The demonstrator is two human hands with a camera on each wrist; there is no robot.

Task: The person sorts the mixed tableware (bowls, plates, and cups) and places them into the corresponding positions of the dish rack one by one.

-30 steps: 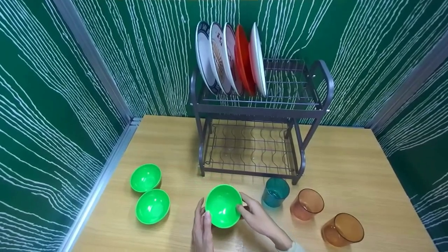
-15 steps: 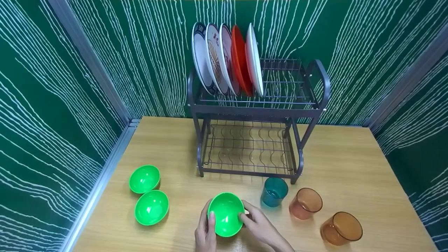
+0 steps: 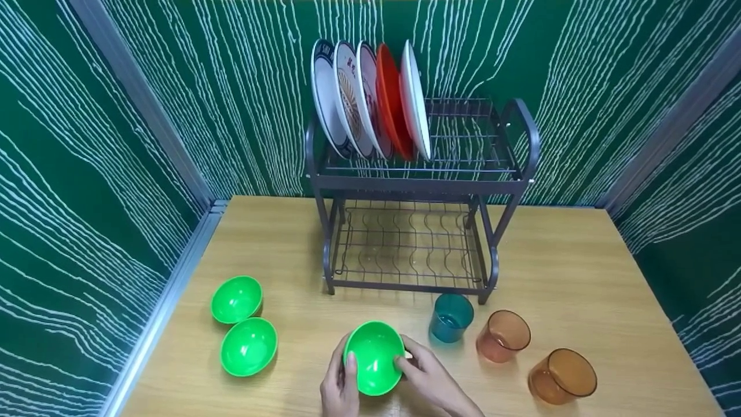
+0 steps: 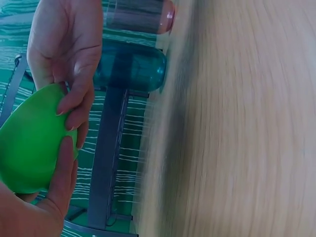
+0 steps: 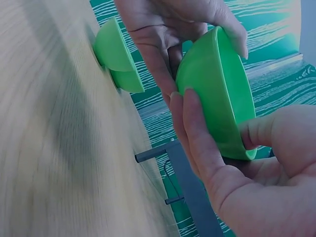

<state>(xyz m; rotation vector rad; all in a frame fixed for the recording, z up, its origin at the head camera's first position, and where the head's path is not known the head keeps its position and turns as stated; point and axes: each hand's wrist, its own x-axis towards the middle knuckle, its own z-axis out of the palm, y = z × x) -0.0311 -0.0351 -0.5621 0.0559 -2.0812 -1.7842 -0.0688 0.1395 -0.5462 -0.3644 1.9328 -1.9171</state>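
A bright green bowl point(image 3: 375, 362) is held between both hands above the front of the table, its opening facing up toward the head camera. My left hand point(image 3: 340, 382) grips its left side, thumb along the rim and fingers beneath. On the other side my right hand point(image 3: 433, 376) pinches the rim, with the thumb inside and fingers under the outer wall, as the right wrist view shows on the bowl point(image 5: 212, 98). The left wrist view gives the underside of the bowl point(image 4: 34, 143), lifted off the wood. Two more green bowls, a rear one point(image 3: 237, 299) and a front one point(image 3: 249, 347), sit together at left.
A dark two-tier dish rack point(image 3: 414, 184) stands at the back, with several plates upright on its top left, including a red plate point(image 3: 393, 101). Right of the hands are a teal cup point(image 3: 451, 318), a pink cup point(image 3: 503, 336) and an amber cup point(image 3: 561, 376). Green walls enclose the table.
Both hands have brought the held bowl slightly down toward the table's front edge, keeping their grip. The whole scene has shifted a little left as the head view moved.
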